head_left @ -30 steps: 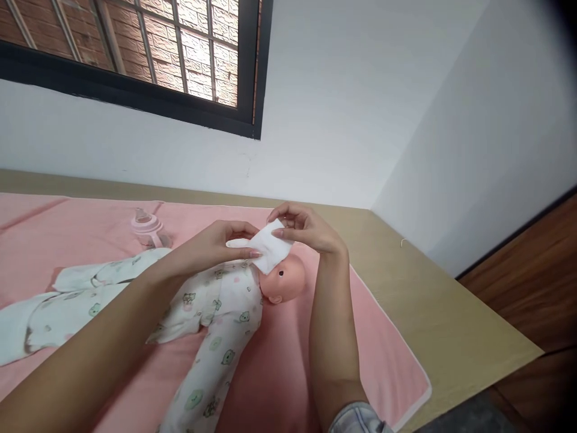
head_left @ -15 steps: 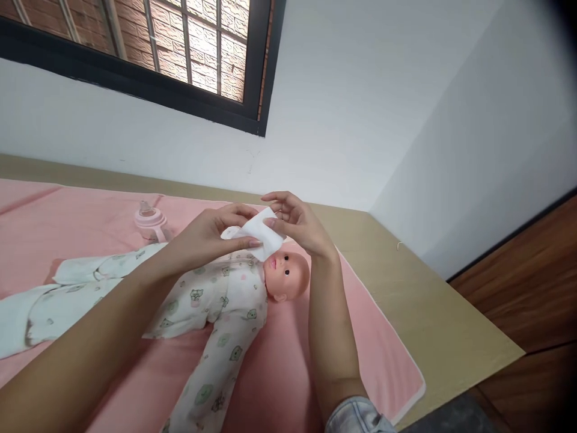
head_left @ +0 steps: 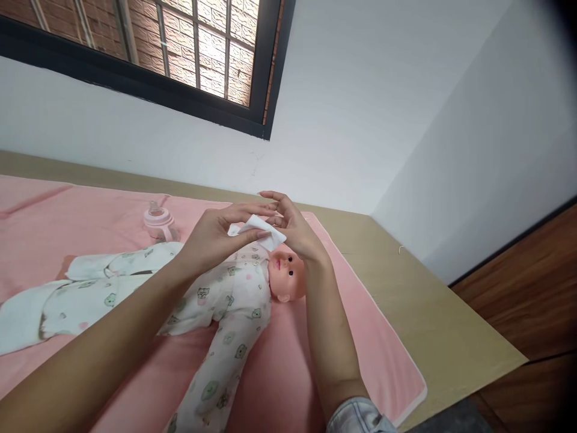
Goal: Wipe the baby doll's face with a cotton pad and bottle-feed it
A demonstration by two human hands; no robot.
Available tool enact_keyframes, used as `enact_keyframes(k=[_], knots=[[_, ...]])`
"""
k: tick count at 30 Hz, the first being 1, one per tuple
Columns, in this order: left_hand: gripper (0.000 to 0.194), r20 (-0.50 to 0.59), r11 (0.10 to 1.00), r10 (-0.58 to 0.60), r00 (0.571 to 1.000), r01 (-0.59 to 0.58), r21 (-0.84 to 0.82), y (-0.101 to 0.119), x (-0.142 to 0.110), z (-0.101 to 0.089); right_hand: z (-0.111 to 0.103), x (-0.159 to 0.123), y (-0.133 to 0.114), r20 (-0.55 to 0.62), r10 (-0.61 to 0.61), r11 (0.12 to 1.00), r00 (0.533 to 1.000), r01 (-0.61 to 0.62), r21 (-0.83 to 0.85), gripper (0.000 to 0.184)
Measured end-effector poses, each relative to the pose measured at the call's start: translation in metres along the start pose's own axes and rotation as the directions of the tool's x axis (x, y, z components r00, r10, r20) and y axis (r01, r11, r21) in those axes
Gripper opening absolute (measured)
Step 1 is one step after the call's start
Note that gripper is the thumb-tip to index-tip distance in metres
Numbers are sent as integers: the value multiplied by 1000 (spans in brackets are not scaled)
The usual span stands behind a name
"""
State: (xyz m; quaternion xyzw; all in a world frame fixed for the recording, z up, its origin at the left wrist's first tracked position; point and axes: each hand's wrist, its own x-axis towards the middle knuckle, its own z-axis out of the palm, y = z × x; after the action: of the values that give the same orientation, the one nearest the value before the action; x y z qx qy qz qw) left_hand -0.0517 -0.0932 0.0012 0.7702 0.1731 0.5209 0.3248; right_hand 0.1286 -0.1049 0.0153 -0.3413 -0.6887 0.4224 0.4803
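Note:
A small folded white tissue (head_left: pixel 267 231) is held up between both hands, above the doll's neck and chin. My left hand (head_left: pixel 216 234) pinches it, the thumb lying across its near face. From the other side my right hand (head_left: pixel 295 228) closes on the tissue with curved fingers meeting the left fingertips; its thumb is mostly hidden behind the tissue. Below them a baby doll (head_left: pixel 291 279) lies on its back, head to the right, dressed in a white printed outfit (head_left: pixel 225 294). My right wrist covers the top of its head.
The doll rests on a pink blanket (head_left: pixel 279 367) spread over a tan surface (head_left: pixel 406 307). A pink baby bottle (head_left: pixel 160 224) stands beyond the doll's legs. Behind are a white wall (head_left: pixel 324 120) and a dark-framed window (head_left: pixel 216 114). Brown wood panels (head_left: pixel 532 294) are at right.
My hands have drawn closer together around the tissue, which is folded smaller and tilted differently. The right thumb has slipped out of sight behind it. The view has shifted slightly.

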Motion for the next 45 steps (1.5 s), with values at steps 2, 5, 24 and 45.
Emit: enact_keyframes(k=[2,5,24,45], knots=[[9,-28,999,-34,999,33,-31,2,-1,-1,-6,1,2,2,8,1000,1000,-8,-9,59],[7,-41,996,-83,996,82,-36,3,-1,-6,-27,3,13,-37,20,1000,999,-21,-23,61],[21,460,851,-355,813,78,520,-41,-7,24,-93,-16,192,-172,417,805,893,-275,526,44],[22,445,801,-238,864,-85,592,-46,-8,27,-93,-6,195,-259,483,787,836,-285,547,34]])
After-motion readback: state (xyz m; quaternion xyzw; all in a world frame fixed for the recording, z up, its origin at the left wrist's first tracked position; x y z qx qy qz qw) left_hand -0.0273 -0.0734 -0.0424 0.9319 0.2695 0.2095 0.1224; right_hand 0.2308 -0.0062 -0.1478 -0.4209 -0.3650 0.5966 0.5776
